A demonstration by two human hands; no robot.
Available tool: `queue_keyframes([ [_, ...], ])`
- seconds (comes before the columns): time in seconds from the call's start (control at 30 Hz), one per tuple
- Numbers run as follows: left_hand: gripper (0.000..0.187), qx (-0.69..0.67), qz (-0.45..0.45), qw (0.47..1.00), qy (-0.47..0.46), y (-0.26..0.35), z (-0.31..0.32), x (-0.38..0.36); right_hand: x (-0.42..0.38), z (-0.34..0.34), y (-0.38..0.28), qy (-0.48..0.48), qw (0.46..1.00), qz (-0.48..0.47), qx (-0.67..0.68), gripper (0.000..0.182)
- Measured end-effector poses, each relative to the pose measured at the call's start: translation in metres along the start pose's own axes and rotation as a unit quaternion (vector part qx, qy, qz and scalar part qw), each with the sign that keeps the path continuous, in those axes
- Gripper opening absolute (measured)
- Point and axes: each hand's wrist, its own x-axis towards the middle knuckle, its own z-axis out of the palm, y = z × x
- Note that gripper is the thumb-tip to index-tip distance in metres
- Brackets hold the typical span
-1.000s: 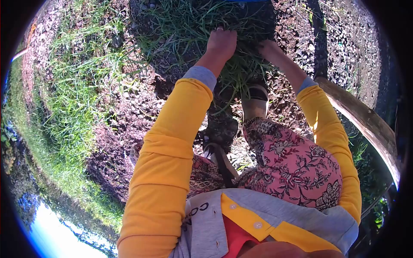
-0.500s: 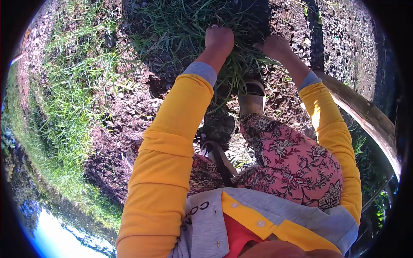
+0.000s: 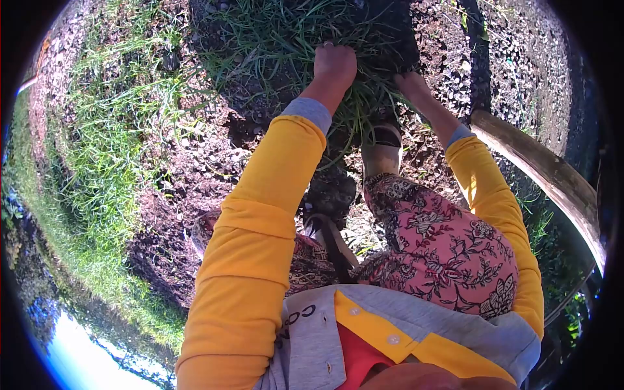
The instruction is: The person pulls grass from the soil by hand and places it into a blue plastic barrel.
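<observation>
In the shade at the top of the head view, my left hand is closed in a fist on the long green grass, its back toward me and blades fanning out around it. My right hand is at the right edge of the same clump, low by the dark soil. Its fingers are curled and partly hidden, and I cannot tell what is in them. Several loose blades hang down between my hands toward my shoe.
To the right, a weathered wooden pole lies in a curve near my right forearm. Sunlit grass grows on the left beside crumbly bare soil. My knee in pink flowered cloth is bent below my arms.
My right hand has moved slightly down and right, its fingers now tucked lower at the edge of the clump. My left hand has shifted a little down and right, still closed on the grass.
</observation>
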Motion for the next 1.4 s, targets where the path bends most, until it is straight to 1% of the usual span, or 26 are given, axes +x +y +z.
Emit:
queue_keyframes([
  [0.1, 0.021, -0.008, -0.004, 1.000, -0.008, -0.001, 0.000, -0.001, 0.005, 0.013, 0.012, 0.012, 0.985, 0.024, 0.172, 0.041],
  [0.2, 0.021, -0.021, -0.009, 1.000, -0.011, -0.002, 0.002, -0.001, 0.004, 0.000, 0.017, -0.040, 0.932, 0.058, 0.355, 0.039],
  [0.3, 0.021, -0.017, -0.012, 1.000, 0.001, -0.003, 0.005, 0.000, -0.016, -0.057, 0.004, -0.053, 0.955, 0.030, 0.289, 0.036],
  [0.37, 0.021, -0.017, -0.011, 1.000, -0.009, -0.003, 0.006, 0.000, -0.013, -0.066, 0.011, 0.110, 0.931, -0.072, 0.341, 0.035],
  [0.4, 0.021, -0.015, -0.010, 1.000, -0.013, -0.003, 0.005, 0.000, -0.007, -0.077, 0.021, 0.160, 0.923, -0.123, 0.328, 0.032],
  [0.43, 0.021, -0.009, -0.009, 1.000, -0.013, -0.003, 0.006, -0.001, -0.004, -0.091, 0.031, 0.158, 0.941, -0.173, 0.243, 0.034],
  [0.47, 0.021, -0.001, -0.008, 1.000, -0.012, -0.003, 0.006, -0.001, 0.002, -0.100, 0.036, 0.126, 0.980, -0.145, 0.057, 0.036],
  [0.5, 0.022, 0.007, -0.005, 1.000, -0.011, -0.003, 0.006, -0.001, 0.006, -0.106, 0.039, 0.089, 0.981, -0.110, -0.130, 0.037],
  [0.53, 0.022, 0.010, -0.006, 1.000, -0.013, -0.002, 0.006, -0.001, 0.006, -0.106, 0.042, 0.043, 0.968, -0.087, -0.233, 0.040],
  [0.57, 0.023, 0.012, -0.006, 1.000, -0.015, -0.002, 0.006, 0.000, 0.010, -0.109, 0.044, 0.040, 0.974, -0.066, -0.211, 0.040],
  [0.63, 0.024, 0.005, -0.009, 1.000, -0.023, 0.000, 0.007, -0.001, 0.015, -0.113, 0.041, 0.209, 0.975, -0.037, -0.064, 0.041],
  [0.67, 0.024, -0.002, -0.010, 1.000, -0.029, 0.000, 0.006, -0.001, 0.019, -0.114, 0.038, 0.272, 0.958, -0.071, -0.050, 0.041],
  [0.77, 0.024, -0.009, -0.018, 0.999, -0.032, 0.000, 0.000, 0.001, 0.049, -0.107, 0.033, 0.225, 0.970, -0.072, -0.058, 0.037],
  [0.8, 0.024, -0.012, -0.023, 0.999, -0.032, 0.001, -0.001, 0.002, 0.027, -0.110, 0.006, 0.191, 0.980, -0.045, -0.029, 0.032],
  [0.83, 0.024, -0.014, -0.026, 0.999, -0.039, 0.001, -0.001, 0.002, 0.022, -0.106, -0.005, 0.211, 0.969, -0.099, -0.085, 0.030],
  [0.9, 0.024, -0.017, -0.031, 0.998, -0.052, 0.001, -0.003, 0.003, 0.030, -0.092, -0.005, 0.191, 0.949, -0.196, -0.154, 0.029],
  [0.93, 0.025, -0.012, -0.032, 0.998, -0.056, 0.001, -0.004, 0.004, 0.039, -0.084, 0.004, 0.150, 0.943, -0.199, -0.220, 0.030],
  [0.97, 0.025, -0.007, -0.032, 0.998, -0.061, 0.002, -0.004, 0.003, 0.047, -0.072, 0.010, 0.129, 0.944, -0.137, -0.271, 0.032],
  [1.03, 0.027, 0.004, -0.034, 0.997, -0.067, 0.004, -0.005, 0.003, 0.031, -0.075, 0.003, 0.032, 0.952, -0.086, -0.293, 0.036],
  [1.1, 0.029, 0.015, -0.039, 0.997, -0.069, 0.006, -0.005, 0.003, 0.030, -0.072, 0.010, 0.005, 0.963, -0.088, -0.254, 0.041],
  [1.13, 0.030, 0.015, -0.045, 0.996, -0.069, 0.006, -0.005, 0.004, 0.033, -0.068, 0.014, 0.016, 0.973, -0.084, -0.212, 0.040],
  [1.23, 0.032, 0.022, -0.062, 0.995, -0.078, 0.006, -0.006, 0.005, 0.031, -0.070, 0.009, 0.104, 0.986, -0.127, 0.004, 0.036],
  [1.27, 0.032, 0.027, -0.066, 0.994, -0.086, 0.007, -0.007, 0.006, 0.027, -0.072, 0.005, 0.023, 0.982, -0.080, 0.172, 0.030],
  [1.3, 0.033, 0.032, -0.071, 0.993, -0.094, 0.008, -0.009, 0.006, 0.023, -0.065, -0.005, 0.006, 0.972, -0.074, 0.223, 0.029],
  [1.37, 0.032, 0.059, -0.078, 0.994, -0.055, 0.010, -0.002, 0.005, 0.018, -0.052, -0.022, -0.026, 0.944, -0.062, 0.322, 0.027],
  [1.4, 0.032, 0.073, -0.083, 0.993, -0.034, 0.010, 0.000, 0.004, 0.019, -0.045, -0.028, -0.056, 0.950, -0.070, 0.299, 0.025],
])
